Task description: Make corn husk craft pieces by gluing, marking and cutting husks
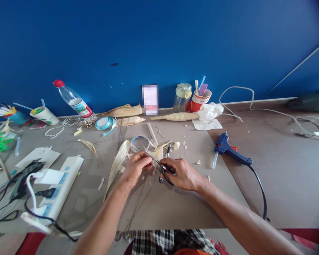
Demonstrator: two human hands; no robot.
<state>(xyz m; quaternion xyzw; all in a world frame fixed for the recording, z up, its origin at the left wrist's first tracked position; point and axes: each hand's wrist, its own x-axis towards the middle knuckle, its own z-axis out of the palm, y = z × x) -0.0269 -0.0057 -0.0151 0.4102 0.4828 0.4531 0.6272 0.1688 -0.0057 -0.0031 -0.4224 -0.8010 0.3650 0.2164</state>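
Note:
My right hand (pixel 184 173) is wrapped round the black handles of a pair of scissors (pixel 164 169), their blades pointing up and left. At the blade tips, my left hand (pixel 136 168) has thumb and fingers pinched together; what lies between them is too small to make out. Pale dried corn husk (pixel 118 161) rests left of that hand, and more husk pieces (pixel 159 152) lie just behind the scissors. A roll of clear tape (pixel 139 143) and a black pen (pixel 169 149) are close behind both hands. Thin dark wires (pixel 138 203) lie on the table below them.
A blue glue gun (pixel 230 149) lies at right, its cord running to the table's front edge. At left is a white power strip (pixel 62 187) with plugs and cables. Along the blue wall stand a bottle (pixel 76 101), a jar (pixel 182 97), a red paper cup (pixel 200 101) and blue ribbon (pixel 104 123).

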